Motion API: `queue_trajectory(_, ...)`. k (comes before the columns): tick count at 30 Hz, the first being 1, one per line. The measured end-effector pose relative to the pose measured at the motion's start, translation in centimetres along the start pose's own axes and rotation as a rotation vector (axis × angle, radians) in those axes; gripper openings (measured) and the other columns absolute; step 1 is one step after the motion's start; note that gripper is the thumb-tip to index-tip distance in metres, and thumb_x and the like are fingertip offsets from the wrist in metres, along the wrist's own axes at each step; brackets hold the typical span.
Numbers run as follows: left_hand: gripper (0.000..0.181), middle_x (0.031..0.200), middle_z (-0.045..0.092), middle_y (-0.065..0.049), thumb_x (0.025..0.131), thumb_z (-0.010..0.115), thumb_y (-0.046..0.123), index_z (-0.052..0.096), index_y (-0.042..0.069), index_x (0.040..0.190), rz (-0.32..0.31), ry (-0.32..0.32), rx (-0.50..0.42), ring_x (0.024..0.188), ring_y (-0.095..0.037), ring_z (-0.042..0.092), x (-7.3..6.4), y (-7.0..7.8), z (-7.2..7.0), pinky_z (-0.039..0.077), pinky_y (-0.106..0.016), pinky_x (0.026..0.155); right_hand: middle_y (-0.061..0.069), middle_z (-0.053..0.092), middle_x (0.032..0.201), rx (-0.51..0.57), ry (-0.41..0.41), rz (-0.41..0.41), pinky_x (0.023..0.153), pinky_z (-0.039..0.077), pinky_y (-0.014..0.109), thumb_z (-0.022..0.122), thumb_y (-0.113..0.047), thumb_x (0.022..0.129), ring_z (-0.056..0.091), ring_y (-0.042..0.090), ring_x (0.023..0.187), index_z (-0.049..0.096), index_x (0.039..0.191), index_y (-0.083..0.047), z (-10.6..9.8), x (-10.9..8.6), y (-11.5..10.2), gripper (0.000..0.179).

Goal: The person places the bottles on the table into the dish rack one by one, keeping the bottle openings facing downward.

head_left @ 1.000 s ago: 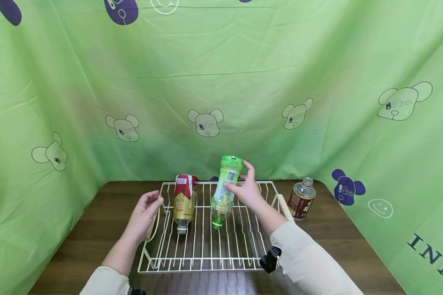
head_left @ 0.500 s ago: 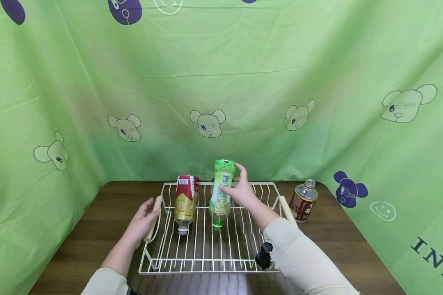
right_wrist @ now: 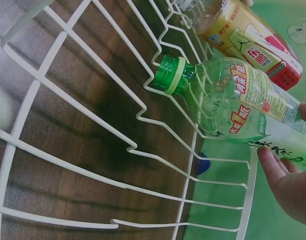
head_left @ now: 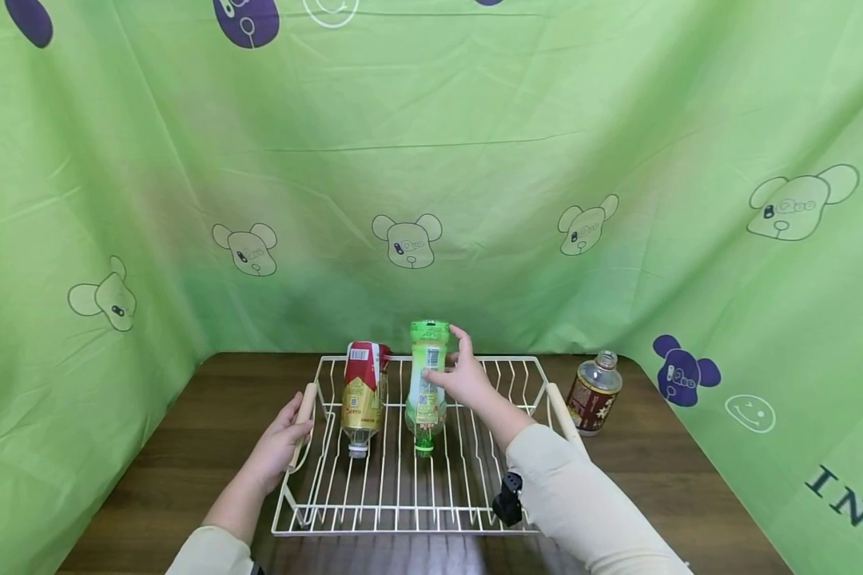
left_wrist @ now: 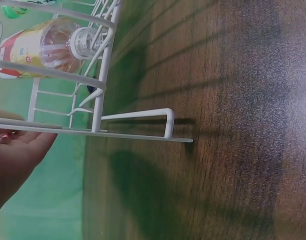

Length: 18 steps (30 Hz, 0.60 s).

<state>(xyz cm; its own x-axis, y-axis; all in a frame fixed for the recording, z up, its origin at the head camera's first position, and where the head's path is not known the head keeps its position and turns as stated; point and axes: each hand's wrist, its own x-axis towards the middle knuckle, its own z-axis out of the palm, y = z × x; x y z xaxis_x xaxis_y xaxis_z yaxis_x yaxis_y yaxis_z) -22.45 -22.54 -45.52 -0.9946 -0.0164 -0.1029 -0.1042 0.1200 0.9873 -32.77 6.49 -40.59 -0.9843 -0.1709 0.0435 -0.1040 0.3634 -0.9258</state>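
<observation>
A white wire dish rack (head_left: pixel 431 505) with pale wooden side handles stands on the table. My right hand (head_left: pixel 470 382) grips an upside-down green plastic bottle (head_left: pixel 426 399) between thumb and fingers. Its capless green neck (right_wrist: pixel 168 75) points down among the rack wires in the right wrist view. To its left, a red-and-gold bottle (head_left: pixel 362 391) stands mouth-down in the rack, touched by no hand. At the rack's left side, my left hand (head_left: pixel 279 439) holds the wooden handle (head_left: pixel 306 403); the left wrist view shows its fingers under the side rail.
Outside the rack on the right, a clear bottle with a dark red label (head_left: pixel 594 393) stands upright on the brown wooden table (head_left: pixel 654 455). A green curtain (head_left: pixel 475 160) with bear faces hangs around the back and sides.
The green bottle has gone from tilted to nearly upright, lower and slightly left, with my right hand on it. My left hand has come to the rack's left handle and taken hold.
</observation>
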Motion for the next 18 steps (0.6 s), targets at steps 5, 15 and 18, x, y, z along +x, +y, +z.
queue_trajectory(5,0.067,0.162,0.004,-0.026,0.098,0.039,0.003,0.003,-0.002,0.156,0.006,-0.002,-0.017,0.137,-0.034,0.028,-0.03,-0.04,0.07,0.038,-0.008,0.084,0.029,0.053,0.128,-0.028,-0.007,0.004,0.093,0.053,0.05,0.075,-0.011,0.083,0.061,0.042,0.115,0.011,0.155,-0.018,0.19,0.13,0.16,0.097)
queue_trajectory(15,0.067,0.162,0.006,-0.027,0.099,0.038,0.003,0.004,-0.001,0.156,0.007,0.005,-0.019,0.135,-0.035,0.029,-0.21,-0.04,0.17,0.038,-0.009,0.084,0.029,0.051,0.134,-0.111,-0.031,0.013,0.091,0.054,0.05,0.072,-0.017,0.087,0.061,0.041,0.115,0.006,0.157,-0.017,0.33,0.28,0.31,0.096)
queue_trajectory(18,0.066,0.162,0.005,-0.027,0.099,0.038,0.003,0.004,0.0,0.156,0.008,0.003,-0.021,0.137,-0.035,0.028,-0.22,-0.03,0.17,0.037,-0.008,0.085,0.031,0.049,0.137,-0.144,-0.032,0.018,0.094,0.052,0.052,0.072,-0.02,0.088,0.06,0.042,0.115,0.004,0.158,-0.017,0.3,0.34,0.28,0.098)
